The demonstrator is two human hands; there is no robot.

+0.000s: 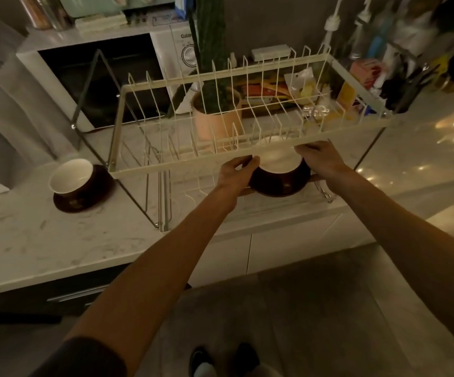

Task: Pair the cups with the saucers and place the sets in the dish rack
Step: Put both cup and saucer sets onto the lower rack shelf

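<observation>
A brown cup with a white inside [279,162] rests on a brown saucer [280,189] just under the front rail of the cream wire dish rack [166,170], over its lower tier. My left hand [235,172] grips the set's left side. On the right side my right hand [321,159] holds it too, fingers curled over the rim beneath the rail. A second brown cup [71,176] sits on its saucer [82,202] on the marble counter, left of the rack.
The rack's upper tier [247,104] has upright prongs. Behind it stand a pink plant pot [215,123], a white microwave [98,77] and cluttered packets [302,88]. The counter's front edge [111,265] runs below, with floor underneath.
</observation>
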